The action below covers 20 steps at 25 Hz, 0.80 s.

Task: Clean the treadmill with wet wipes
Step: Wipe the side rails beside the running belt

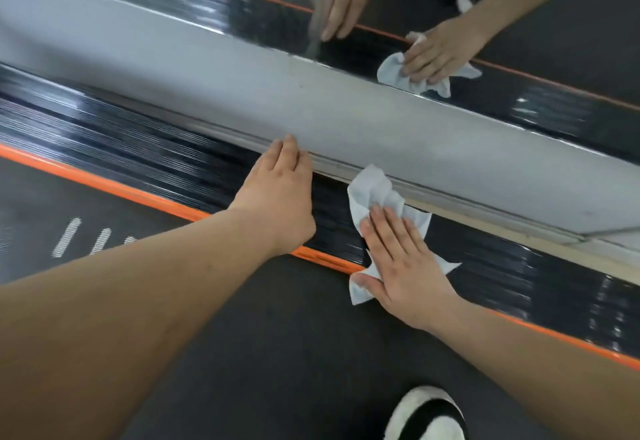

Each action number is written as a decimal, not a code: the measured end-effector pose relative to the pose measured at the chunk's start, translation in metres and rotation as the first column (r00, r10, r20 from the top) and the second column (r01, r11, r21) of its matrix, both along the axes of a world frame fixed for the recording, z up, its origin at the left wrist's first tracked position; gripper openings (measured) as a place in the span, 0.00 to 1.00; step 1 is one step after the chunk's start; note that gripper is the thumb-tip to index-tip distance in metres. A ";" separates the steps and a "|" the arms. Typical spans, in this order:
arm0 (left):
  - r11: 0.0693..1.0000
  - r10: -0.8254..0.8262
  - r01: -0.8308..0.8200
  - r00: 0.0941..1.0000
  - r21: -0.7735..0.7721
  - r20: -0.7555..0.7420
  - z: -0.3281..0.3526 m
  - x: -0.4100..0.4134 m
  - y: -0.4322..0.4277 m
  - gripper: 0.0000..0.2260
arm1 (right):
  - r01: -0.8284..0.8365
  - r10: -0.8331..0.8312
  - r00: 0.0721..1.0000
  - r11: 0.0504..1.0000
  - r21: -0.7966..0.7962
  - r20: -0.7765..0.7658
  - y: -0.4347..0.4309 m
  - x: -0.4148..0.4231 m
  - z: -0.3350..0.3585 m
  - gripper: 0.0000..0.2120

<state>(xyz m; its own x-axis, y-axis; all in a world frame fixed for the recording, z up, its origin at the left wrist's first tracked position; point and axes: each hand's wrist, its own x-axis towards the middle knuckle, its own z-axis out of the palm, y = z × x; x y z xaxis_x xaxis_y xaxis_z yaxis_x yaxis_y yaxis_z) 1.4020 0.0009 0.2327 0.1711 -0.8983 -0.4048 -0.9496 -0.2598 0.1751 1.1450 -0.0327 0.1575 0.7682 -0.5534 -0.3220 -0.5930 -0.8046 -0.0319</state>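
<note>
Treadmill (263, 353) fills the lower part of the view, its dark belt running under the person's arms. A thin orange strip (104, 185) borders the belt, and beyond it lies the glossy black ribbed side rail (138, 159). The wet wipe (372, 188), white and crumpled, lies on that rail, its far end bunched against the metal edge of a grey ledge (311, 107) and its near corner reaching over the orange strip onto the belt.

The right hand (405, 266) lies flat on the wipe with straight, slightly spread fingers pressing it down, the thumb at the wipe's near edge. The left hand (280, 197) rests just beside it on the bare rail, fingers straight and together, fingertips touching the ledge's edge; it holds nothing. The two hands are near but apart.

Above the ledge a mirror (540, 44) repeats both hands and the wipe. A black-and-white shoe (429, 415) stands on the belt at the bottom edge.
</note>
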 end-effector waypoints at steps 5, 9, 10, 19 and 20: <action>0.969 -0.245 0.246 0.969 0.024 -0.028 -0.020 -0.037 0.011 0.40 | 0.068 -0.056 0.996 0.984 0.167 -0.075 -0.008 -0.008 0.034 0.50; 0.970 -0.244 0.244 0.969 -0.006 -0.036 -0.012 -0.037 -0.018 0.39 | 0.279 -0.280 0.959 0.910 0.308 -0.041 -0.016 -0.002 0.093 0.51; 0.969 -0.247 0.246 0.968 -0.020 -0.042 -0.010 -0.038 -0.024 0.39 | 0.306 -0.302 0.951 0.904 0.299 -0.063 -0.019 -0.005 0.107 0.48; 0.956 -0.292 0.290 0.956 -0.043 -0.034 -0.013 -0.050 -0.029 0.39 | 0.169 -0.092 0.949 0.956 0.240 -0.301 -0.019 -0.003 0.106 0.58; 0.962 -0.272 0.272 0.962 -0.036 0.006 -0.015 -0.050 -0.030 0.39 | 0.137 -0.080 0.965 0.965 0.223 -0.250 -0.017 0.001 0.083 0.61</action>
<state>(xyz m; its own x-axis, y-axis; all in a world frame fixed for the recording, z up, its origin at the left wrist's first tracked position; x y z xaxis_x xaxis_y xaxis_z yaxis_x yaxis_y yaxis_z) 1.3523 -0.0293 0.2175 -0.0815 -0.9250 -0.3711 -0.9838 0.0151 0.1785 1.1463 -0.0499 0.2404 0.5934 -0.5148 -0.6187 -0.6900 -0.7212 -0.0617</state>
